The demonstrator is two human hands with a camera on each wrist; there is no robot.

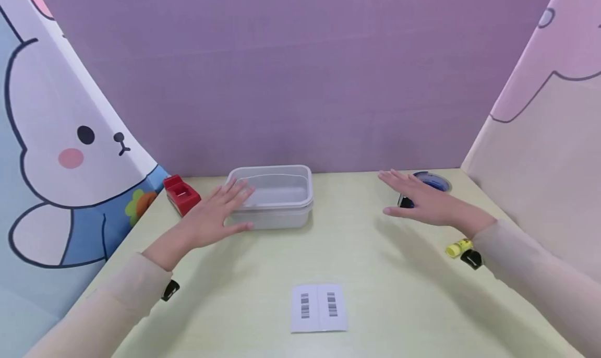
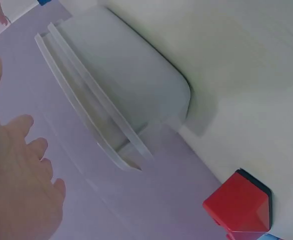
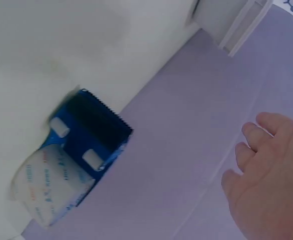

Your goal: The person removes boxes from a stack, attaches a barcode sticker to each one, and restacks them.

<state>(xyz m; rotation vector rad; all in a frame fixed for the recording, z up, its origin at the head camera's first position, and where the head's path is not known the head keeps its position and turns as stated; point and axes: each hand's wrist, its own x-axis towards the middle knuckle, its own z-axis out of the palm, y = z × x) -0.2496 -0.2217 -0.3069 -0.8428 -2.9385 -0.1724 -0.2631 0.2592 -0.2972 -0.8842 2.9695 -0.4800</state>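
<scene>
My left hand [image 1: 208, 217] hovers over the table with fingers spread, holding nothing. Just beyond its fingertips stands a translucent plastic container [image 1: 277, 217], apparently two nested together; the left wrist view shows their stacked rims [image 2: 94, 95]. To the left of that hand is a small red object [image 1: 182, 195] with a dark base, its kind unclear. My right hand [image 1: 424, 199] is likewise raised, fingers extended and nothing in it. Partly hidden behind it lies a blue tape dispenser [image 3: 94, 130] with a roll of printed tape [image 3: 49, 182].
A white paper with two barcodes [image 1: 319, 308] lies near the front middle of the pale table [image 1: 263, 306]. By the right sleeve is a small yellow cylinder [image 1: 459, 247]. A purple backdrop [image 1: 300, 86] rises at the back edge, and cartoon-printed cloths flank both sides.
</scene>
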